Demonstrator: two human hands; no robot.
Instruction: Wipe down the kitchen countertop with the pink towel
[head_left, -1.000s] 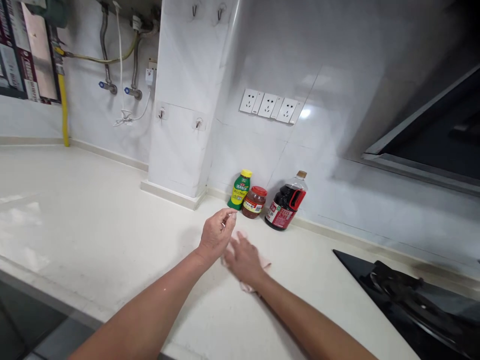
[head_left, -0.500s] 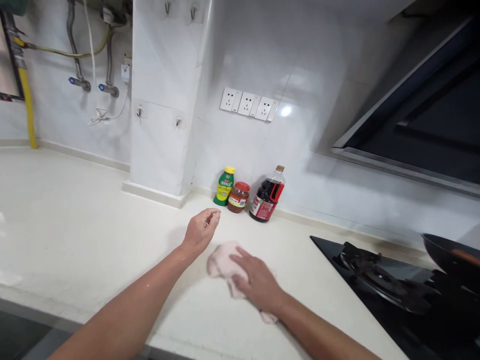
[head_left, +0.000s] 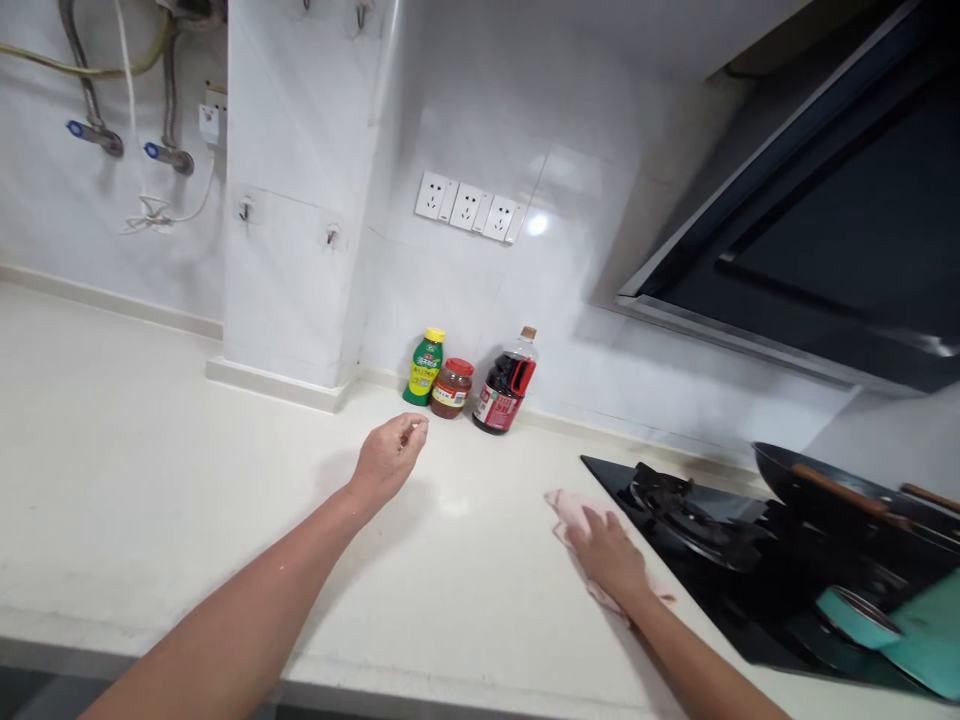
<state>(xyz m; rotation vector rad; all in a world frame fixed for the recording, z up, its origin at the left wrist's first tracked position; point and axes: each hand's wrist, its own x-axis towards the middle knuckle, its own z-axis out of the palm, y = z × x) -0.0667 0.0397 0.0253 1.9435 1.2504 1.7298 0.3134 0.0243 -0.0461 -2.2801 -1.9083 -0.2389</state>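
Observation:
My right hand (head_left: 611, 560) presses down on a pale pink cloth (head_left: 574, 508), its fingers spread over the fabric on the white countertop (head_left: 465, 600). The cloth lies crumpled beside the left edge of the black stove, partly covered by the hand. My left hand (head_left: 390, 455) hovers over the counter with its fingers curled in towards the thumb and nothing visible in them. Just beyond it, against the wall, stand a green squeeze bottle with a yellow cap (head_left: 424, 370), a red-lidded jar (head_left: 451, 390) and a large bottle of dark sauce (head_left: 504, 385).
On the right, the gas stove (head_left: 697, 525) carries a dark wok (head_left: 817, 490) and a turquoise pan (head_left: 859, 615). A range hood (head_left: 810, 200) slants above it. A wall pillar (head_left: 292, 200) juts out at left, near pipe valves (head_left: 169, 157). Sockets (head_left: 466, 207) sit on the back wall.
My right hand has slid the cloth rightward across the counter to the stove's edge. The left hand keeps its curled pose. The view has turned right, bringing the turquoise pan into sight.

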